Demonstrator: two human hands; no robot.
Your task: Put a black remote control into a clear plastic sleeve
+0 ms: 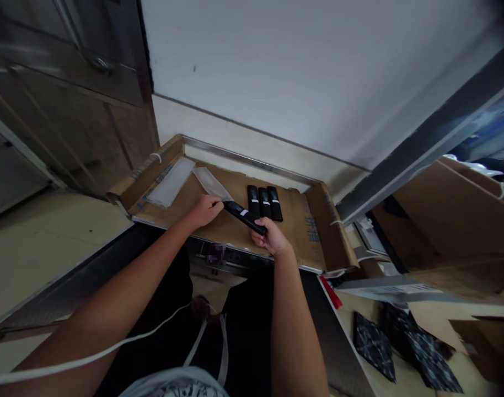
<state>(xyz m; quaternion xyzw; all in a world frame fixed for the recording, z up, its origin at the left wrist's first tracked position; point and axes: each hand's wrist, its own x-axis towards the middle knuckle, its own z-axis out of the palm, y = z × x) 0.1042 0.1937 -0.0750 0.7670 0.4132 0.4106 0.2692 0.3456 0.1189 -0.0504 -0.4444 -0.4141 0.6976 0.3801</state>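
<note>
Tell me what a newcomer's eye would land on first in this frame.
First, the two bare arms reaching to the middle, where the right hand grips a black remote and the left hand pinches a clear plastic bag at the remote's far tip. Just behind, three more remotes lie side by side on the flattened cardboard. Another clear bag lies flat to the left.

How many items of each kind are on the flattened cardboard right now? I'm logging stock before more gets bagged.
Slim black plastic remote controls lying side by side: 3
Slim black plastic remote control held between the left hand and right hand, at: 1
Clear flat plastic bags, one at and one at: 2
Total: 6
</note>
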